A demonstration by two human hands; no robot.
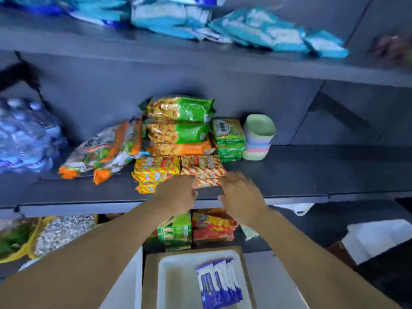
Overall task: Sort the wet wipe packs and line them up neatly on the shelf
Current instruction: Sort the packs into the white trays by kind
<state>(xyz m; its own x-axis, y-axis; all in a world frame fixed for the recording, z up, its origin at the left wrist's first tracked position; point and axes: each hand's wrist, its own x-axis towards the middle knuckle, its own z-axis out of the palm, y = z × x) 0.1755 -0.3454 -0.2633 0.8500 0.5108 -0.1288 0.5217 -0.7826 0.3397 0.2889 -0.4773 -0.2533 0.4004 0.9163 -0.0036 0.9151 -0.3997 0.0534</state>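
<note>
Head view: nearest the camera, a white tray (171, 284) sits in a brown cardboard box (149, 279), holding a row of blue-and-white wet wipe packs (219, 284) standing on edge at its right side. Beyond it, on a lower shelf, green packets (175, 230) and red packets (213, 227) are stacked side by side. Both bare arms reach forward over the middle shelf (312, 175). The left hand (177, 194) has its fingers curled, touching the front of a stack of red-and-yellow striped snack packs (204, 172); whether it grips one cannot be told. The right hand (242, 192) hovers just beside the same stack, fingers loosely spread, holding nothing. Behind stand green and orange biscuit packs (180, 126), a stack of pastel cups (258, 137) and bottled water (24, 134). Farthest, on the top shelf (89, 41), blurred blue and teal wipe packs (256, 30) lie in a loose overlapping row.
</note>
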